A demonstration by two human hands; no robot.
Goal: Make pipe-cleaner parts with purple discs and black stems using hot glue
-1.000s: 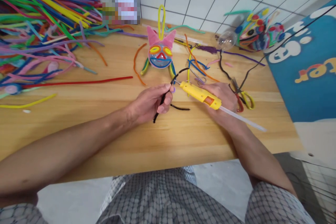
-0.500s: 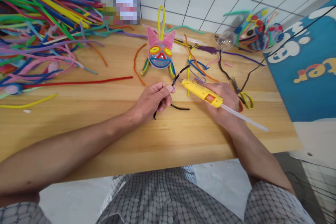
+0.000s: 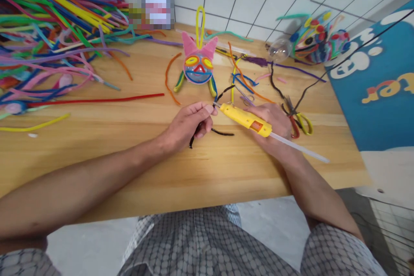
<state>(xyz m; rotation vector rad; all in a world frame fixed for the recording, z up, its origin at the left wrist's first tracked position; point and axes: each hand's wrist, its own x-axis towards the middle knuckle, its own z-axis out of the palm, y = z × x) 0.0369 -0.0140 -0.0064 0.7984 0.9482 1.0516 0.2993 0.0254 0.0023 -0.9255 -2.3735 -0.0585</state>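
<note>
My left hand [image 3: 196, 121] pinches a black pipe cleaner [image 3: 225, 90], whose upper part sticks out past the fingertips. More black ends poke out below and to the right of the fingers. In my right hand [image 3: 273, 125] is a yellow hot glue gun [image 3: 244, 119] with a clear glue stick [image 3: 300, 146] jutting from its rear. The gun's nozzle is at the left fingertips, by the pipe cleaner; whether it touches cannot be made out. Just beyond the hands stands a cat-eared figure [image 3: 198, 67] with pink ears, yellow eyes and a yellow loop on top.
A heap of coloured pipe cleaners [image 3: 61, 39] covers the table's left side. Scissors [image 3: 297, 118] lie right of my right hand, near a black cord [image 3: 304, 95]. Behind are a clear ball [image 3: 279, 49] and a colourful craft figure [image 3: 315, 41].
My right hand has brought the glue gun slightly left and down, so its nozzle is now at the left fingertips. The black pipe cleaner's upper part sits a little lower.
</note>
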